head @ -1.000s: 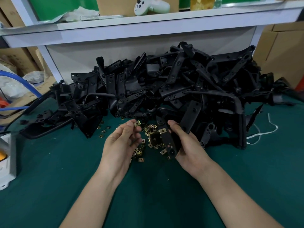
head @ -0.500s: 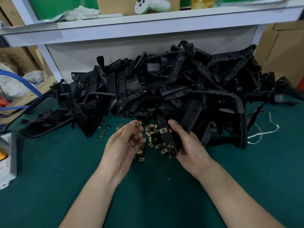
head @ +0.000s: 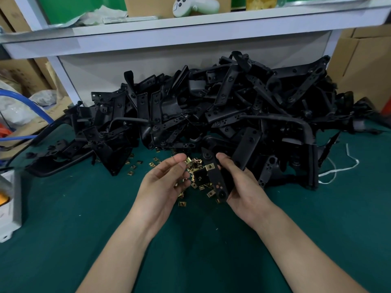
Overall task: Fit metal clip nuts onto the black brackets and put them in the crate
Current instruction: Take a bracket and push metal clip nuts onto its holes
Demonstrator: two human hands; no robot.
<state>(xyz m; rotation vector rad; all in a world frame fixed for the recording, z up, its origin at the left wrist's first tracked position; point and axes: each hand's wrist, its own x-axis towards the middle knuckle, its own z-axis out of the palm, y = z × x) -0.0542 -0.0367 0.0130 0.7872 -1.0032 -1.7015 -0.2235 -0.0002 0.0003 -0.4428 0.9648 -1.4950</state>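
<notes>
My right hand (head: 243, 187) grips a black bracket (head: 218, 182) near the middle of the green table. One brass clip nut (head: 209, 166) sits on the bracket's upper part. My left hand (head: 163, 185) pinches another clip nut (head: 187, 160) between thumb and forefinger, just left of the bracket. Several loose clip nuts (head: 198, 185) lie scattered on the mat under and between my hands. A big heap of black brackets (head: 211, 111) fills the table behind. No crate is in view.
A white shelf (head: 190, 32) runs above the heap, with a white controller (head: 194, 6) on it. A white box (head: 8, 199) stands at the left edge, blue hoses (head: 27, 102) behind it. A white cord (head: 338, 168) lies at the right. Cardboard boxes (head: 364, 64) stand beyond.
My left hand has shifted slightly right toward the bracket with its clip nut. My right hand and the bracket have stayed almost in place.
</notes>
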